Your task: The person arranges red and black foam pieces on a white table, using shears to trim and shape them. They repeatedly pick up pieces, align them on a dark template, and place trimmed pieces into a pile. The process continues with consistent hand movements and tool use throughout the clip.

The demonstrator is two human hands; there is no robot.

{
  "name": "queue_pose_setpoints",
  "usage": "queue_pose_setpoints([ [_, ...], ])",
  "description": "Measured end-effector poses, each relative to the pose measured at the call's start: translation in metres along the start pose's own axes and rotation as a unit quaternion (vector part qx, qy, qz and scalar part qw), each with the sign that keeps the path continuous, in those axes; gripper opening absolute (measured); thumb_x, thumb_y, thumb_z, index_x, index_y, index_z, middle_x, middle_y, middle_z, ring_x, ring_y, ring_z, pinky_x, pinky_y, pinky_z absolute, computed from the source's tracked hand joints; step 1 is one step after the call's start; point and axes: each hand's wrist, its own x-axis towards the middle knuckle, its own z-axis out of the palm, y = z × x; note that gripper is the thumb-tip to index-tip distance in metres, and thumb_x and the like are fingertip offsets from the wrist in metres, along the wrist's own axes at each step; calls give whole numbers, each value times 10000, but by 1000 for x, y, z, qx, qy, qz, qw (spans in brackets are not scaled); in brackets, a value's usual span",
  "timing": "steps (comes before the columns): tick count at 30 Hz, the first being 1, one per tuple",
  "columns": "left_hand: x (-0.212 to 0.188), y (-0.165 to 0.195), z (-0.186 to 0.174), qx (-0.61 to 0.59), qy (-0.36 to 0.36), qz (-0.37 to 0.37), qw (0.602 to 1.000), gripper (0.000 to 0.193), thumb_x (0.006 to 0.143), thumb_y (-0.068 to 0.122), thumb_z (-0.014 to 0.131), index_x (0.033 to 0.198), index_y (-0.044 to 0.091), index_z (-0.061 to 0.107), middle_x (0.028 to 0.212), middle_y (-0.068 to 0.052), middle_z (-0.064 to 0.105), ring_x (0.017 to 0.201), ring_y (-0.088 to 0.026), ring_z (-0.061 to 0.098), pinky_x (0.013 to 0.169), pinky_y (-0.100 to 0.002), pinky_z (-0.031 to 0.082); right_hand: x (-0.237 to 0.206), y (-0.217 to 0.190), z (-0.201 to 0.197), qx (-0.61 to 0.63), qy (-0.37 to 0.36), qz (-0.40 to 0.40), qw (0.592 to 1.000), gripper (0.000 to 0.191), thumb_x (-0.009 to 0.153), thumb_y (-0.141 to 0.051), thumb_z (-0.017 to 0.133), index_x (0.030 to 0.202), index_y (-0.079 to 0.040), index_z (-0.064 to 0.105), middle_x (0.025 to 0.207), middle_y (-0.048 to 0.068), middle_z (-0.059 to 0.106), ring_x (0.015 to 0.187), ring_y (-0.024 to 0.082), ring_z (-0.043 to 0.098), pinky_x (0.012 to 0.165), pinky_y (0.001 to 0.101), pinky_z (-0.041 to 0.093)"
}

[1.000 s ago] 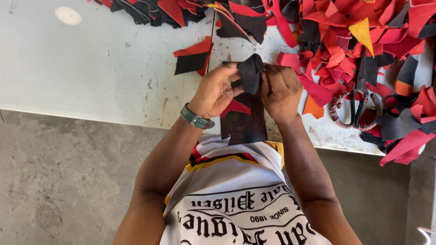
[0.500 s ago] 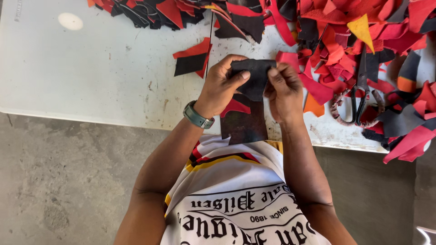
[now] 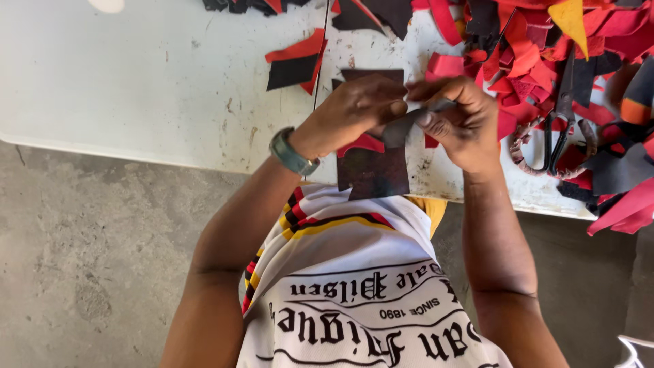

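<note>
Both my hands meet over the near edge of a white table. My left hand, with a green watch on its wrist, and my right hand pinch a small folded piece of dark material between thumbs and fingers. Under the hands lies a dark square piece that overhangs the table edge, with a red scrap on it. Another dark piece shows just beyond my left fingers.
A heap of red, black and yellow scraps covers the table's far right. Black scissors with wrapped handles lie to the right of my right hand. A red and black scrap lies apart at the middle. The floor below is grey concrete.
The view has shifted down and closer. The dark piece I held upright and spread between both hands is now folded small and lower, pinched between my fingertips.
</note>
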Motion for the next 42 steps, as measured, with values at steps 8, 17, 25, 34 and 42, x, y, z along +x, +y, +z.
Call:
queue_pose_setpoints([
  [8, 2, -5, -2, 36, 107, 116, 987, 339, 996, 294, 649, 1190, 21, 698, 935, -2, 754, 829, -88, 733, 719, -256, 635, 3, 30, 6, 204, 66, 192, 958, 225, 912, -15, 789, 1038, -16, 603, 874, 104, 719, 702, 161, 717, 636, 293, 597],
  [17, 2, -19, -12, 22, 52, 178, 982, 315, 1060, 252, 681, 1248, 0, 692, 1060, -2, 731, 949, -48, 661, 863, -236, 584, -2, 35, 33, 2, 194, -32, 980, 284, 1031, 6, 799, 1140, -32, 539, 927, 51, 674, 824, 84, 642, 764, 214, 537],
  [25, 14, -50, 1, 0, 146, 154, 977, 202, 1049, 210, 688, 1148, 36, 664, 953, 35, 650, 841, -16, 546, 745, -197, 479, -16, 40, 61, 48, 274, -32, 960, 323, 1053, 7, 776, 1151, -74, 479, 943, -8, 577, 783, 30, 545, 710, 168, 447],
  [34, 9, -58, -3, -115, 59, 37, 991, 280, 1050, 287, 662, 1100, 16, 709, 957, 12, 690, 884, -63, 649, 809, -246, 569, -43, 35, 27, -152, 193, 32, 969, 339, 1028, 70, 755, 1353, 36, 666, 1376, 98, 665, 988, 85, 661, 847, 233, 570],
  [42, 4, -63, 5, -107, 62, 66, 990, 314, 1026, 291, 695, 1173, 14, 689, 989, -7, 680, 894, -71, 640, 808, -267, 569, -42, 28, 33, 60, 98, 54, 992, 729, 924, 97, 776, 1565, 31, 435, 1585, 133, 501, 1450, 186, 519, 1237, 330, 441],
])
